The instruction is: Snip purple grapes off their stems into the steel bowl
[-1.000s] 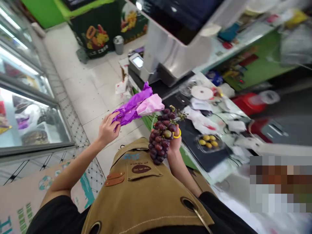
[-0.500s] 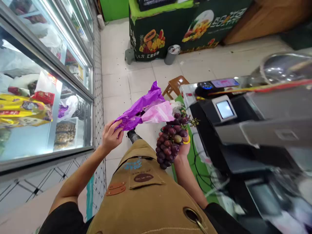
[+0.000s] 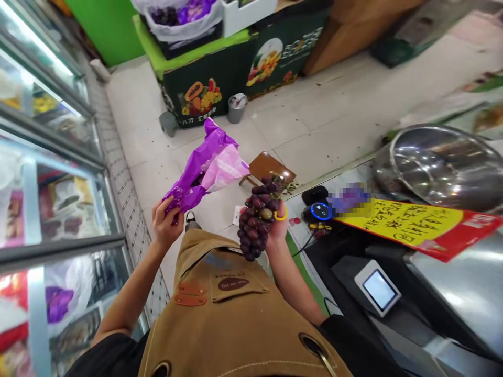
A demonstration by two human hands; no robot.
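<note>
My left hand (image 3: 168, 222) is closed on one end of a purple plastic bag (image 3: 206, 165), which hangs out in front with its pink side facing me. My right hand (image 3: 278, 225) holds up a bunch of dark red grapes (image 3: 257, 217), its fingers mostly hidden behind the fruit. A yellow ring-shaped band (image 3: 280, 215) shows at that hand. The bag and the grapes are apart, with a gap between them. Green stems stick out at the top right of the bunch.
Glass-fronted fridges (image 3: 74, 209) line the left side. Ahead are a display stand (image 3: 243, 68), a grey bin (image 3: 237, 109) and a wooden stool (image 3: 271, 166). To the right, a counter carries a large steel bowl (image 3: 444, 162), a yellow and red sign (image 3: 416, 225) and a small screen (image 3: 378, 289).
My view has turned toward the right, bringing the bowl and sign into fuller sight. Both hands keep their holds on the bag and the grapes.
</note>
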